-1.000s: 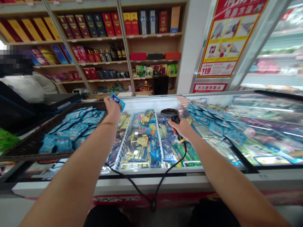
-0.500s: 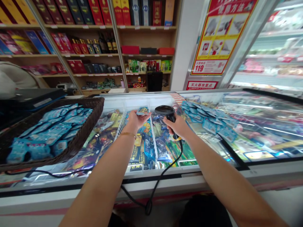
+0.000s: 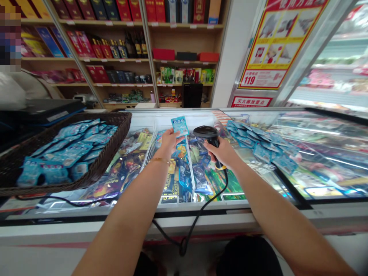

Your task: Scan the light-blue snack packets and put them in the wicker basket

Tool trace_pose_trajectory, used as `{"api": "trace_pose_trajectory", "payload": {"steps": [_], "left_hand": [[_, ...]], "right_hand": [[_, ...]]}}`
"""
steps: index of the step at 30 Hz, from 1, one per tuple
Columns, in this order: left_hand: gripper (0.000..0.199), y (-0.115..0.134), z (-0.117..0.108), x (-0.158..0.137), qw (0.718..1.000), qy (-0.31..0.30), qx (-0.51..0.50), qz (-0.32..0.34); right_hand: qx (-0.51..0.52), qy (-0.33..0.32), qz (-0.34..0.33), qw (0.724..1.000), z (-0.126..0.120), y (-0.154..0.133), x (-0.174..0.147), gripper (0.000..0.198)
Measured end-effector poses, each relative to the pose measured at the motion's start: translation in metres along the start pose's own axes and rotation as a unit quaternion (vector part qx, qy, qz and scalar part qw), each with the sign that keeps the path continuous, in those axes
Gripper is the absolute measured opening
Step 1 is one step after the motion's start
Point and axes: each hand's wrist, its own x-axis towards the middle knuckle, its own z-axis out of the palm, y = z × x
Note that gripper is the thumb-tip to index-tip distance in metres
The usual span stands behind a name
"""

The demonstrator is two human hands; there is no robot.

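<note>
In my left hand (image 3: 169, 142) is a small blue packet (image 3: 179, 126), pinched at its lower edge and tilted up so its printed face shows. My right hand (image 3: 220, 150) is wrapped round the handle of a black barcode scanner (image 3: 206, 132), whose head points left, close beside the packet. A black cable (image 3: 198, 218) hangs from the scanner's grip and loops down over the freezer's front edge. Both hands are above the glass-topped freezer (image 3: 138, 119). More blue packets (image 3: 71, 143) fill a dark wicker basket (image 3: 126, 122) at the left, and a loose pile of blue packets (image 3: 258, 142) lies at the right.
Wire dividers (image 3: 189, 168) separate bagged frozen goods inside the freezer. Behind it, wooden shelves (image 3: 186, 26) carry boxes and bottles. A red and yellow poster (image 3: 283, 46) hangs beside a lit display fridge (image 3: 342, 73). A dark flat case (image 3: 51, 109) sits behind the basket.
My left hand has raised and tipped the blue packet from nearly flat to upright. The whole view has shifted slightly. The scanner stays in my right hand.
</note>
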Motion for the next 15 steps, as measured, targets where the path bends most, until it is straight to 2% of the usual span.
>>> {"api": "trace_pose_trajectory", "payload": {"steps": [4,11,15], "left_hand": [[0.021,-0.0043,-0.0005,0.0024,0.999,0.023,0.010,0.034],[0.028,-0.0074,-0.0003,0.0063,0.998,0.043,-0.028,0.032],[0.024,-0.0071,-0.0014,0.0066,0.998,0.032,-0.044,0.034]], "right_hand": [[-0.012,0.002,-0.008,1.000,0.0012,-0.0020,-0.0025,0.026],[-0.038,0.004,-0.026,0.999,0.0037,-0.0033,-0.0058,0.030],[-0.043,0.002,-0.028,0.999,0.0045,-0.0033,-0.0061,0.028]]}}
